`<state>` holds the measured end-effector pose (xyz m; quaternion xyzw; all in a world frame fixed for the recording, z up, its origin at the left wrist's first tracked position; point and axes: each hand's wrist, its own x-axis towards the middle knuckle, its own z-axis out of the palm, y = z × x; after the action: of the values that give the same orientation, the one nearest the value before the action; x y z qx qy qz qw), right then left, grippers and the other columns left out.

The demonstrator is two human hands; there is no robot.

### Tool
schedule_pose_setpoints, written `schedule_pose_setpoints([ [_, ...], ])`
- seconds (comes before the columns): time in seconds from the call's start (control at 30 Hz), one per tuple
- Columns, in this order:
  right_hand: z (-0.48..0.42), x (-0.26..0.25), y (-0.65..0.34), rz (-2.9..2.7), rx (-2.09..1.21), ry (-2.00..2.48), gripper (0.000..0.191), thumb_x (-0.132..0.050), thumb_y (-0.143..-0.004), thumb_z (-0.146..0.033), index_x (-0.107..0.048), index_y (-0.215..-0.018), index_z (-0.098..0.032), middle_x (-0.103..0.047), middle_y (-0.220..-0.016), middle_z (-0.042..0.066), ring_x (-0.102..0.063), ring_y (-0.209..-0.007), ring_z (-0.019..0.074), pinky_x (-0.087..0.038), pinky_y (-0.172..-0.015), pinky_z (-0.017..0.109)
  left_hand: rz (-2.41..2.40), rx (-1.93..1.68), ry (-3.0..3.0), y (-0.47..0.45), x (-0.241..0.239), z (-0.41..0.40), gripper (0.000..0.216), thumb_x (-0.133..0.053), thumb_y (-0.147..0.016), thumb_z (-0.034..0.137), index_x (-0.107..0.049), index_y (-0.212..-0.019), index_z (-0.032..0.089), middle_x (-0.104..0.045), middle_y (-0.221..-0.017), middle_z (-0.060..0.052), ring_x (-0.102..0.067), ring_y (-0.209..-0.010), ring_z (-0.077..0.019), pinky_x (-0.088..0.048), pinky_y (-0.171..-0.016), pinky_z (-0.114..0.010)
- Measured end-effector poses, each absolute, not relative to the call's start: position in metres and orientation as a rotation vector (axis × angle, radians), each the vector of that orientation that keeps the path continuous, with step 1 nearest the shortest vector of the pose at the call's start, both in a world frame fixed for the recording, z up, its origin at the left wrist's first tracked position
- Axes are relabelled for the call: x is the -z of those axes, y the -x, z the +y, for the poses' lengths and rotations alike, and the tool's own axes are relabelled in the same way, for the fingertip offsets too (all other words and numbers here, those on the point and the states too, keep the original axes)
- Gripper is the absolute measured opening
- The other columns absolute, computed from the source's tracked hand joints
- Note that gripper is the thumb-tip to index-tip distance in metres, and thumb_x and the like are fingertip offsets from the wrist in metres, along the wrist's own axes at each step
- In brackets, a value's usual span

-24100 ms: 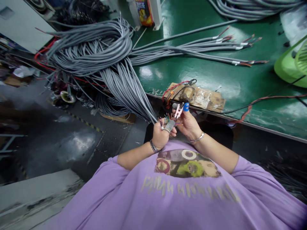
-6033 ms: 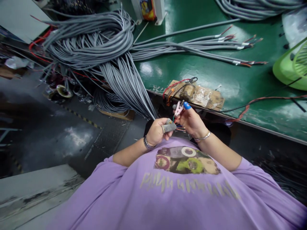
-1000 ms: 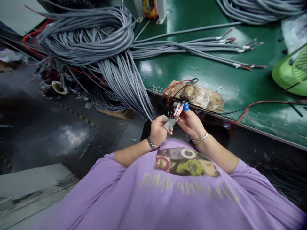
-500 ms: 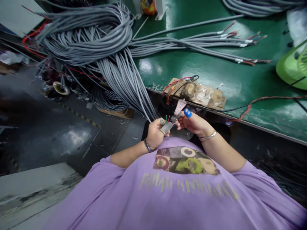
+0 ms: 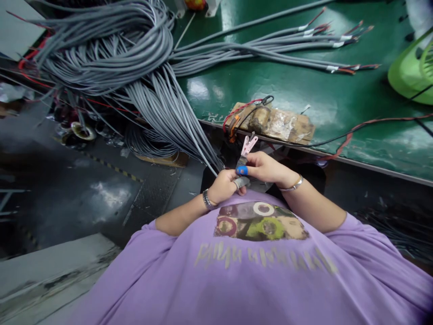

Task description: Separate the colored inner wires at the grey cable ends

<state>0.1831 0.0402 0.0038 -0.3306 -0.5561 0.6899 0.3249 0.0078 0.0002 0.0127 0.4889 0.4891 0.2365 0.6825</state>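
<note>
My left hand (image 5: 223,186) is closed round the end of a grey cable (image 5: 203,155) that comes down from the big bundle; a grey sleeve covers one finger. My right hand (image 5: 267,167) is closed round a small pink-handled cutter (image 5: 248,145), whose handles stick up above the fingers. Its blue-capped fingertip (image 5: 242,170) presses against my left hand, covering the cable's coloured wire ends. Both hands meet just below the table's front edge, close to my chest.
A thick bundle of grey cables (image 5: 111,58) spills off the green table (image 5: 338,104) to the left. Cut cables with stripped ends (image 5: 304,45) lie at the back. A worn brown block with red and black leads (image 5: 274,123) sits at the edge. A green fan (image 5: 411,67) is far right.
My right hand has swung left over my left hand, so the blue fingertip now covers the wire ends that showed before. The cutter's handles now point up. The view has shifted slightly.
</note>
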Motion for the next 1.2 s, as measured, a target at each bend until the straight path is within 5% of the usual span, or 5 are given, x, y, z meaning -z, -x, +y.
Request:
schedule_pose_setpoints([
  [0.27, 0.028, 0.008, -0.187, -1.146, -1.768, 0.984, 0.042, -0.084, -0.066, -0.052, -0.068, -0.082, -0.018, -0.068, -0.076, 0.002, -0.058, -0.065, 0.0130, -0.048, -0.057, 0.025, 1.162, -0.796, -0.962, -0.009, -0.001, -0.001, 0.044, -0.074, -0.075, 0.054, -0.067, -0.061, 0.013, -0.069, -0.057, -0.008, -0.066, -0.049, -0.0151, -0.053, -0.052, -0.024],
  [0.63, 0.015, 0.006, -0.168, -0.991, -1.781, 0.879, 0.036, -0.083, -0.069, -0.050, -0.062, -0.070, -0.022, -0.058, -0.057, -0.002, -0.050, -0.051, 0.0127, -0.047, -0.054, 0.030, 1.085, -0.662, -1.231, -0.002, -0.005, 0.006, 0.040, -0.076, -0.073, 0.054, -0.071, -0.064, 0.015, -0.074, -0.068, -0.009, -0.069, -0.062, -0.0166, -0.057, -0.066, -0.027],
  [1.2, 0.017, 0.008, -0.159, -0.987, -1.629, 1.047, 0.030, -0.079, -0.074, -0.047, -0.070, -0.082, -0.020, -0.060, -0.067, -0.002, -0.047, -0.057, 0.0094, -0.041, -0.055, 0.026, 1.105, -0.975, -0.908, -0.006, 0.008, -0.003, 0.049, -0.075, -0.072, 0.062, -0.069, -0.076, 0.013, -0.073, -0.066, -0.008, -0.071, -0.058, -0.0204, -0.058, -0.059, -0.030],
])
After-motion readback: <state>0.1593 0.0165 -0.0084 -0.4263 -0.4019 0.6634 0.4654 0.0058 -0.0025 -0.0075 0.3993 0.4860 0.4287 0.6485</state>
